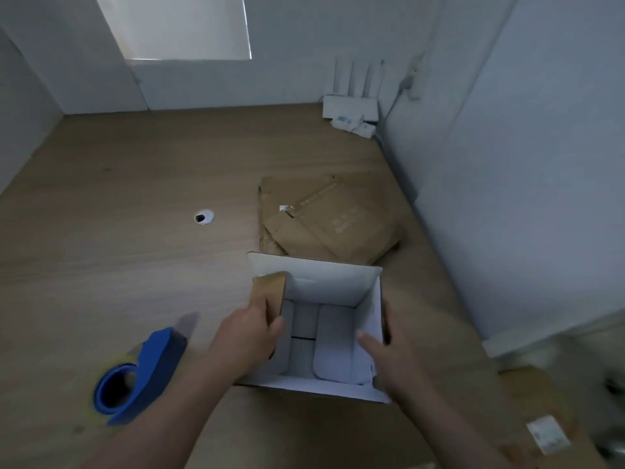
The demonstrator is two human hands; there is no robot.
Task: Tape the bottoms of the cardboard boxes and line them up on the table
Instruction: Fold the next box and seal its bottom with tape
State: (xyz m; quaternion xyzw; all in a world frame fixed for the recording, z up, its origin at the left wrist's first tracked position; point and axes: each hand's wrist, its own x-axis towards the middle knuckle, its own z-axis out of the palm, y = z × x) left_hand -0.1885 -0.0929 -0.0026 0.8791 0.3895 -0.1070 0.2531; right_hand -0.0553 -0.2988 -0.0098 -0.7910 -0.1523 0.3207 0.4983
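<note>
An open cardboard box (324, 292), white inside and brown outside, stands upright on the wooden table (118, 204) near the front. My left hand (247, 336) grips its left wall and a brown flap, thumb inside the box. My right hand (385, 353) holds the right wall, thumb inside and fingers outside. The box's bottom flaps lie shut inside. A blue tape dispenser (138, 374) with a roll of tape lies on the table left of my left forearm.
A stack of flattened brown cardboard boxes (331, 218) lies just behind the open box. A white router (351, 106) and small white boxes sit in the far right corner. A cable hole (204, 217) pierces the tabletop. Another brown cardboard piece (541, 431) lies at the lower right.
</note>
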